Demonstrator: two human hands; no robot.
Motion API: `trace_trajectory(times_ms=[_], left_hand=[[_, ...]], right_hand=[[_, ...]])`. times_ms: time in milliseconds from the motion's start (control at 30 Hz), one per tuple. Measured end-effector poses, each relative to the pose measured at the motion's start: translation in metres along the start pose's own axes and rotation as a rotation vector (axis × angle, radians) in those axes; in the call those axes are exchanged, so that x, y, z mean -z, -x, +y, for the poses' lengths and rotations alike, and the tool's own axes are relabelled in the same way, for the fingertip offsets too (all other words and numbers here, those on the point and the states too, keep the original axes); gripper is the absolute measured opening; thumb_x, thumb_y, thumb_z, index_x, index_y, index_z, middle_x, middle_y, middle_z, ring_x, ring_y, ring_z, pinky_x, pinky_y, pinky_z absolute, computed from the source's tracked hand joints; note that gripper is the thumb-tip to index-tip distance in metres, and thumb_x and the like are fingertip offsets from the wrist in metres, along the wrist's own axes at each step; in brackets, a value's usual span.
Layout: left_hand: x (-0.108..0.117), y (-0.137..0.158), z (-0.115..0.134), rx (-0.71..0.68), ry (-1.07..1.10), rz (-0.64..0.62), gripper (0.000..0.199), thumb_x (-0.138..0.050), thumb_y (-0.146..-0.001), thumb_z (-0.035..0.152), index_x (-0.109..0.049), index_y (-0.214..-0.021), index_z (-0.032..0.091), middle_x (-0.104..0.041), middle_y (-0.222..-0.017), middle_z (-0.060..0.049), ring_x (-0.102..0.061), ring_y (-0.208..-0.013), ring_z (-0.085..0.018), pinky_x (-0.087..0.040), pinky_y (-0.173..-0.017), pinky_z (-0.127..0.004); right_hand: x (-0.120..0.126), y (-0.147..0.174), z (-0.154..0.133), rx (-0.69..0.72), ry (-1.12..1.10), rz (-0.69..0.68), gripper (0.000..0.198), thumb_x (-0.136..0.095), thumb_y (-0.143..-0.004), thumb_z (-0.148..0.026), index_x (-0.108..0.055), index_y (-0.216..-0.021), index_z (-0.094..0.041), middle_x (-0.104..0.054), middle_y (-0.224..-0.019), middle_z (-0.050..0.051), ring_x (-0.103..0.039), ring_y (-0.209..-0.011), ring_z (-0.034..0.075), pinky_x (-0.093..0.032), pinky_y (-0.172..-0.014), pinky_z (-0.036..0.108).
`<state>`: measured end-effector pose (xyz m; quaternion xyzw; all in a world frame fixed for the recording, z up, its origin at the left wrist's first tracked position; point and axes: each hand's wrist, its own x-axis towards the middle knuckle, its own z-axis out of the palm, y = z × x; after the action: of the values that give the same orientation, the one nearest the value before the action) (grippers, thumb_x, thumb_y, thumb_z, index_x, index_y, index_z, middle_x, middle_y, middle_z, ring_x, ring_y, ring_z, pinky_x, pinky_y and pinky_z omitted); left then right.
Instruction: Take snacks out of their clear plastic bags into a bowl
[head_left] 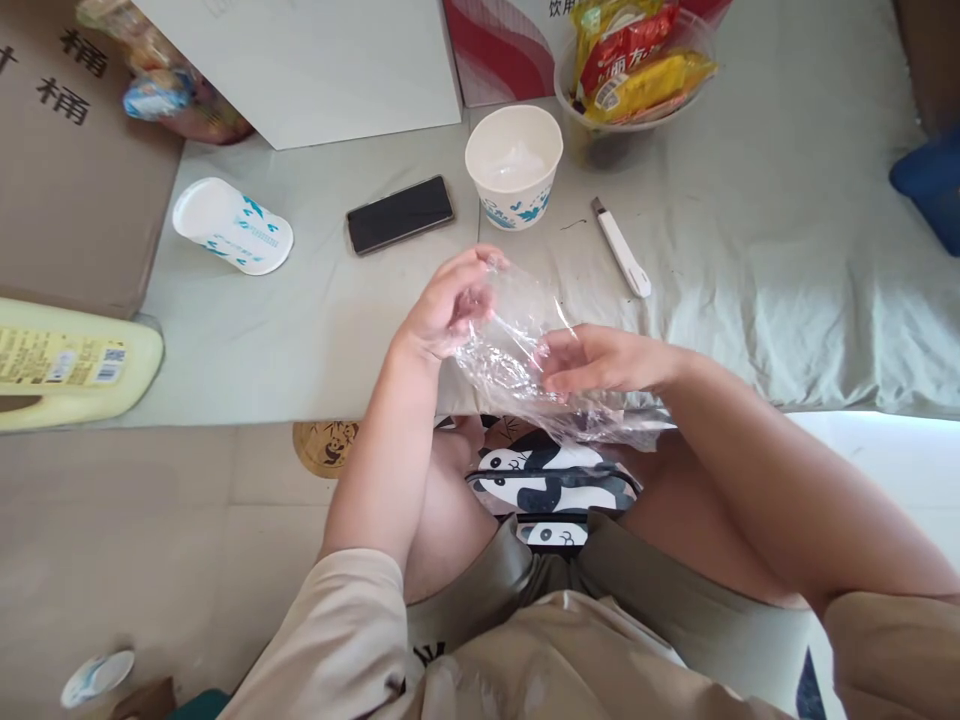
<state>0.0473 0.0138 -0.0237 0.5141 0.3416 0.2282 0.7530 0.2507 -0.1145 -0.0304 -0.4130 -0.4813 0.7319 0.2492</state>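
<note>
A crumpled sheet of clear plastic film (499,370) stretches between my two hands above the front edge of the covered surface. My left hand (461,295) pinches its upper left part with curled fingers. Lower on the right, my right hand (600,358) has its fingers closed on the film, partly hidden behind it. Just beyond the hands stands an upright white paper bowl (517,160) with blue print. A white utility knife (621,248) lies to its right, and a black phone (401,215) lies to its left.
A paper cup (234,226) lies tipped at the left, near a yellow jug (75,362). At the back are a white box (315,60) and a clear tub (637,115) of snack packets. Below the edge, a panda-print item (555,482) sits between my legs.
</note>
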Motion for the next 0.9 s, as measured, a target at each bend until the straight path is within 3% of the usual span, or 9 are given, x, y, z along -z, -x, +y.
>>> trace_trajectory(times_ms=[100,200,267,333,433,533,667,800,900], left_hand=[[0.001,-0.005,0.001,-0.053,0.233,0.172,0.044,-0.058,-0.086,0.063,-0.065,-0.103,0.023,-0.068,-0.069,-0.002,-0.052,-0.043,-0.009,-0.032,-0.039,-0.020],[-0.005,-0.009,-0.003,-0.099,0.375,0.223,0.061,-0.040,-0.091,0.075,-0.065,-0.104,0.021,-0.073,-0.096,-0.009,-0.072,-0.081,-0.019,-0.054,-0.062,-0.027],[-0.012,-0.009,-0.009,-0.110,0.296,0.201,0.065,-0.039,-0.092,0.077,-0.066,-0.104,0.019,-0.073,-0.104,-0.011,-0.073,-0.104,-0.027,-0.059,-0.075,-0.037],[-0.019,-0.007,-0.013,-0.097,0.139,0.148,0.055,-0.055,-0.089,0.070,-0.067,-0.105,0.019,-0.073,-0.102,-0.010,-0.072,-0.111,-0.031,-0.060,-0.078,-0.041],[-0.025,-0.001,-0.016,-0.014,-0.022,0.018,0.036,-0.077,-0.080,0.043,-0.065,-0.105,0.020,-0.075,-0.104,-0.007,-0.075,-0.097,-0.025,-0.061,-0.075,-0.036],[-0.026,0.003,-0.013,0.097,-0.106,-0.048,0.027,-0.072,-0.081,0.028,-0.062,-0.104,0.020,-0.076,-0.099,-0.005,-0.074,-0.074,-0.016,-0.058,-0.066,-0.027],[-0.021,0.003,-0.011,0.145,-0.146,-0.022,0.021,-0.062,-0.082,0.024,-0.060,-0.103,0.021,-0.074,-0.078,0.000,-0.068,-0.057,-0.012,-0.051,-0.053,-0.021],[-0.016,0.003,-0.011,0.061,-0.116,0.067,0.016,-0.059,-0.083,0.025,-0.059,-0.098,0.022,-0.061,-0.057,0.006,-0.058,-0.041,-0.010,-0.042,-0.042,-0.018],[-0.015,0.004,-0.011,-0.004,-0.054,0.131,0.008,-0.059,-0.082,0.023,-0.057,-0.090,0.023,-0.052,-0.051,0.009,-0.050,-0.036,-0.007,-0.036,-0.038,-0.016]], right_hand=[[-0.006,-0.006,0.002,0.027,0.048,0.044,0.026,-0.079,-0.080,-0.039,-0.062,-0.083,-0.020,-0.060,-0.058,-0.005,-0.055,-0.051,0.009,-0.043,-0.049,0.023],[-0.011,-0.012,0.003,0.153,0.019,0.200,0.029,-0.078,-0.082,-0.042,-0.059,-0.085,-0.021,-0.059,-0.056,-0.006,-0.052,-0.048,0.008,-0.039,-0.045,0.022],[-0.011,-0.015,0.003,0.223,0.004,0.357,0.032,-0.077,-0.083,-0.045,-0.056,-0.085,-0.022,-0.059,-0.056,-0.006,-0.052,-0.049,0.008,-0.038,-0.045,0.022],[-0.010,-0.017,0.003,0.245,-0.002,0.492,0.035,-0.078,-0.084,-0.047,-0.053,-0.086,-0.022,-0.061,-0.058,-0.005,-0.055,-0.050,0.009,-0.039,-0.046,0.022],[-0.006,-0.017,0.003,0.249,-0.017,0.584,0.039,-0.077,-0.085,-0.054,-0.054,-0.092,-0.023,-0.065,-0.062,-0.003,-0.059,-0.052,0.011,-0.041,-0.046,0.024],[-0.001,-0.015,0.004,0.250,-0.068,0.599,0.042,-0.069,-0.088,-0.063,-0.059,-0.099,-0.024,-0.068,-0.066,-0.001,-0.064,-0.055,0.015,-0.047,-0.049,0.027],[0.002,-0.013,0.006,0.278,-0.084,0.618,0.045,-0.067,-0.089,-0.061,-0.062,-0.115,-0.025,-0.068,-0.063,-0.002,-0.063,-0.050,0.016,-0.051,-0.049,0.030],[0.003,-0.012,0.009,0.352,-0.060,0.703,0.047,-0.063,-0.094,-0.048,-0.054,-0.137,-0.029,-0.062,-0.057,-0.006,-0.059,-0.046,0.016,-0.051,-0.050,0.031],[0.003,-0.010,0.011,0.416,-0.070,0.743,0.038,-0.061,-0.095,-0.043,-0.056,-0.132,-0.033,-0.062,-0.061,-0.006,-0.058,-0.050,0.015,-0.054,-0.054,0.032]])
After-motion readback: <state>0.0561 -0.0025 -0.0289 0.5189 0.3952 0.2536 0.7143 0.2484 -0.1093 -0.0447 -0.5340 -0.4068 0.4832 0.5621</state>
